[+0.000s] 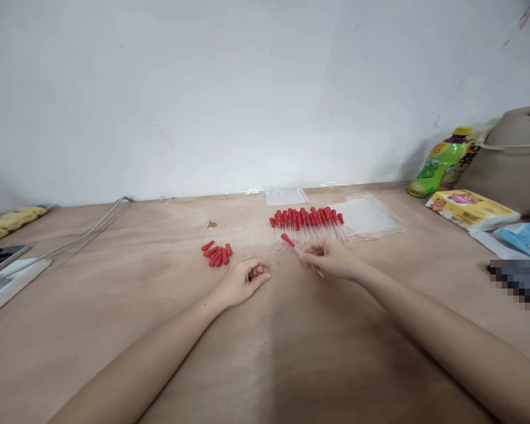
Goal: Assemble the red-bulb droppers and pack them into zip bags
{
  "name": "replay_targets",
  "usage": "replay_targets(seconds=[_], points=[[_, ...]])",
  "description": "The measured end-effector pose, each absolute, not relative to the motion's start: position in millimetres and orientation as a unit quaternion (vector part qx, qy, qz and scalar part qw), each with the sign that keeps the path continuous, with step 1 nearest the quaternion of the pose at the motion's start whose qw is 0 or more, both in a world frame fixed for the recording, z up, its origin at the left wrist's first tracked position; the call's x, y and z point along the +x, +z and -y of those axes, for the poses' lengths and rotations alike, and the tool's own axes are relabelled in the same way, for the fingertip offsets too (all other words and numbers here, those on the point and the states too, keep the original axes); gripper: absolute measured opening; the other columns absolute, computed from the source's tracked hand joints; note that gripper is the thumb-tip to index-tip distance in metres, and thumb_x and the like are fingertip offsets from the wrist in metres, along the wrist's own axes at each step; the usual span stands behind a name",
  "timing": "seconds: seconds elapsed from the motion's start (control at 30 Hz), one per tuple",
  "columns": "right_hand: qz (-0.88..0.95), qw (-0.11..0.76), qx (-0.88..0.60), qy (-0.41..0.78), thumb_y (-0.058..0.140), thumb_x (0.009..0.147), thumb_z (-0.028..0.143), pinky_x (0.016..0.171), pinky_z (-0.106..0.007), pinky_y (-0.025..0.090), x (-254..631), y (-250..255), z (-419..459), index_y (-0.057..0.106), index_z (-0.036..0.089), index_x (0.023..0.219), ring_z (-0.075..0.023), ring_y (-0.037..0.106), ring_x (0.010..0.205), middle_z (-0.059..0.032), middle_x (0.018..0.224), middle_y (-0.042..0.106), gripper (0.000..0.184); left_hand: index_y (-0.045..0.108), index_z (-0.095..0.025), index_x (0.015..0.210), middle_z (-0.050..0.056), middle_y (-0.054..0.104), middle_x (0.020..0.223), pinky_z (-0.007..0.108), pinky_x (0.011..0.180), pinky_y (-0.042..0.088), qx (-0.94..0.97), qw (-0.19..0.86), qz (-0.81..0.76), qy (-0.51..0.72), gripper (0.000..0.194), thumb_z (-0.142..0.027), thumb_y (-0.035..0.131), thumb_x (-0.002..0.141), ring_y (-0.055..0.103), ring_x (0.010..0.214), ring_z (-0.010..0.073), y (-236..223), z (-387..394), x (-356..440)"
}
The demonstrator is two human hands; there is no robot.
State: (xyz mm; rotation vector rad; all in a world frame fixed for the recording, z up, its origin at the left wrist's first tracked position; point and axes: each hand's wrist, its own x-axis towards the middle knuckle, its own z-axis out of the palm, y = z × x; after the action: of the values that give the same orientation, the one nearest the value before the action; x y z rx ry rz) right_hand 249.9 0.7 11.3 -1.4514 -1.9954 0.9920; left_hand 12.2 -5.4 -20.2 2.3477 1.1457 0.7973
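My right hand (329, 257) pinches a dropper (288, 240) with a red rubber bulb, its clear tube pointing back into my fingers. Just beyond it lies a row of droppers (307, 219), red bulbs to the far side and clear tubes toward me. My left hand (244, 280) rests on the tabletop with fingers loosely curled, thumb a little apart, and nothing visible in it. Close by on its left are several loose red rubber bulbs (217, 253). Thin clear tubes (241, 240) lie beside those bulbs, hard to make out against the wood.
Clear plastic bags (366, 213) lie right of the row, a smaller bag (285, 196) behind it. At right are a green bottle (441, 162), a yellow tissue pack (472, 209), a blue mask (523, 238) and a pixelated dark object (519, 285). A grey cable (95, 227) crosses the left.
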Motion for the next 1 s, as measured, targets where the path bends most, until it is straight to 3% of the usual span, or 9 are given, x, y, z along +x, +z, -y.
replay_targets(seconds=[0.17, 0.37, 0.53, 0.7, 0.87, 1.0], points=[[0.654, 0.316, -0.665, 0.172, 0.052, 0.072, 0.040, 0.059, -0.029, 0.037, 242.9, 9.7, -35.7, 0.059, 0.019, 0.058, -0.0166, 0.056, 0.058, -0.0030, 0.058, 0.063, 0.026, 0.064, -0.017, 0.089, 0.004, 0.059, 0.078, 0.024, 0.062, 0.043, 0.864, 0.187, -0.384, 0.267, 0.016, -0.024, 0.051, 0.082, 0.054, 0.068, 0.0124, -16.5, 7.0, 12.8], [0.643, 0.260, -0.719, 0.041, 0.044, 0.076, 0.044, 0.076, -0.041, 0.029, 221.6, -0.6, -66.7, 0.058, 0.019, 0.057, -0.0209, 0.057, 0.065, -0.0052, 0.061, 0.063, 0.035, 0.064, -0.016, 0.090, 0.005, 0.060, 0.079, 0.025, 0.064, 0.044, 0.864, 0.188, -0.381, 0.271, 0.017, -0.024, 0.052, 0.082, 0.055, 0.069, 0.0128, -16.8, 8.2, 12.5], [0.671, 0.271, -0.690, 0.006, 0.037, 0.079, 0.049, 0.078, -0.040, 0.024, 221.5, -10.6, -61.0, 0.057, 0.019, 0.059, -0.0178, 0.055, 0.060, -0.0025, 0.057, 0.062, 0.041, 0.064, -0.017, 0.089, 0.004, 0.059, 0.077, 0.025, 0.063, 0.044, 0.861, 0.191, -0.379, 0.280, 0.016, -0.025, 0.052, 0.081, 0.054, 0.068, 0.0129, -17.6, 6.9, 11.7], [0.739, 0.284, -0.610, -0.026, 0.043, 0.080, 0.038, 0.076, -0.035, 0.024, 206.7, -11.7, -43.2, 0.058, 0.018, 0.066, -0.0149, 0.055, 0.062, -0.0026, 0.067, 0.065, 0.029, 0.064, -0.017, 0.090, 0.004, 0.058, 0.076, 0.023, 0.061, 0.043, 0.861, 0.199, -0.380, 0.272, 0.017, -0.025, 0.052, 0.081, 0.054, 0.067, 0.0125, -17.3, 9.1, 14.3], [0.801, 0.269, -0.533, 0.038, 0.045, 0.080, 0.029, 0.072, -0.030, 0.032, 164.0, -11.2, -38.8, 0.062, 0.017, 0.076, -0.0169, 0.058, 0.077, -0.0063, 0.083, 0.067, 0.022, 0.063, -0.016, 0.079, 0.000, 0.058, 0.065, 0.021, 0.053, 0.038, 0.833, 0.174, -0.438, 0.289, 0.020, -0.032, 0.050, 0.082, 0.051, 0.056, 0.0110, -0.6, 2.7, 9.6], [0.762, 0.230, -0.594, 0.117, 0.041, 0.082, 0.032, 0.065, -0.030, 0.039, 127.7, -9.0, -46.4, 0.064, 0.017, 0.087, -0.0213, 0.059, 0.083, -0.0108, 0.089, 0.065, 0.027, 0.059, -0.017, 0.071, 0.000, 0.059, 0.063, 0.022, 0.052, 0.036, 0.762, 0.090, -0.567, 0.301, 0.023, -0.035, 0.049, 0.080, 0.050, 0.055, 0.0119, 22.3, -24.7, -28.5]])
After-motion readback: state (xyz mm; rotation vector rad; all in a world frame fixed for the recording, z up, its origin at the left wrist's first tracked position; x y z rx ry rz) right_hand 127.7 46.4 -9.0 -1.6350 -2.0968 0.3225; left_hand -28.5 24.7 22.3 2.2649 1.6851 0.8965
